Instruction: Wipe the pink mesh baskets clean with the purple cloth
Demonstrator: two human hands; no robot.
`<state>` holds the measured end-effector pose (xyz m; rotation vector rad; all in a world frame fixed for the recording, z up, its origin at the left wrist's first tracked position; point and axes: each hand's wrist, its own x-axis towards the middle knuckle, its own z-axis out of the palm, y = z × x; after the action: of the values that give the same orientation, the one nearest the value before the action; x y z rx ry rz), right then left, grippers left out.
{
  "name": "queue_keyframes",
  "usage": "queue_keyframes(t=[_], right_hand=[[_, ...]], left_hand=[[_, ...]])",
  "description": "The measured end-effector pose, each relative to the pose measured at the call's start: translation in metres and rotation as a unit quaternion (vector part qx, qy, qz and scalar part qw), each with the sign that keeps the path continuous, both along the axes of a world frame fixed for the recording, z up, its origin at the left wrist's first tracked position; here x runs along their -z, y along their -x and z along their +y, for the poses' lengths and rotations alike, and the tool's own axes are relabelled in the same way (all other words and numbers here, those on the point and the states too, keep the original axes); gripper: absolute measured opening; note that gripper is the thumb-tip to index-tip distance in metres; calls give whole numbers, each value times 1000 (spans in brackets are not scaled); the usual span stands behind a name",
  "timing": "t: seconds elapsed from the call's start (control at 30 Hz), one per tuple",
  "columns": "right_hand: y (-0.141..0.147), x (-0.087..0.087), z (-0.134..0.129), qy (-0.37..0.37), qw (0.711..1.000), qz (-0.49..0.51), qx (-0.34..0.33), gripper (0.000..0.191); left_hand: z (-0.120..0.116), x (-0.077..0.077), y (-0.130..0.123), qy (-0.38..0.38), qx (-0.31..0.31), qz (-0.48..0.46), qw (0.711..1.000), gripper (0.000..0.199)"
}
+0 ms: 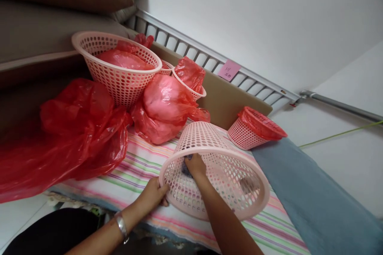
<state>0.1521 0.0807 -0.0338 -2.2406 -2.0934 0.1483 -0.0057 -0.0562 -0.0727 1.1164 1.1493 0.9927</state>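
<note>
A pink perforated basket (202, 135) lies on its side on the striped sheet (137, 167), its mouth towards me. My left hand (155, 193), with a silver bracelet on the wrist, grips the basket's rim at the left. Inside the basket, my right hand (195, 166) is closed on a dark patterned cloth (186, 167) against the inner wall. A small greyish patch shows through the basket's right side; what it is cannot be made out.
Red plastic bags (83, 127) lie at the left, and a filled one (167, 107) sits behind the basket. A large pink basket (119, 81) holds red plastic. A red-lined basket (248, 131) stands at the right. Behind are a metal rail (209, 53) and pink note (229, 70).
</note>
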Motion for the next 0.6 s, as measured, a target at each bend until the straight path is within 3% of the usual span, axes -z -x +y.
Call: queue_keyframes(t=[0.13,0.3,0.43,0.6], right_hand=[[-1,4,22,1,1000,0,5,45],[-4,6,8,10,1000,0,9,48],[-2,6,-31,-1,999,29,-18,43],[4,10,-106,-16,995,78,-63,39]], left_hand=[[0,2,2,-9,1,8,1000,42],[-1,6,2,-18,3,9,1000,43],[-1,8,1,-26,-3,10,1000,44],[-2,8,0,-12,-16,-8,1000,48]])
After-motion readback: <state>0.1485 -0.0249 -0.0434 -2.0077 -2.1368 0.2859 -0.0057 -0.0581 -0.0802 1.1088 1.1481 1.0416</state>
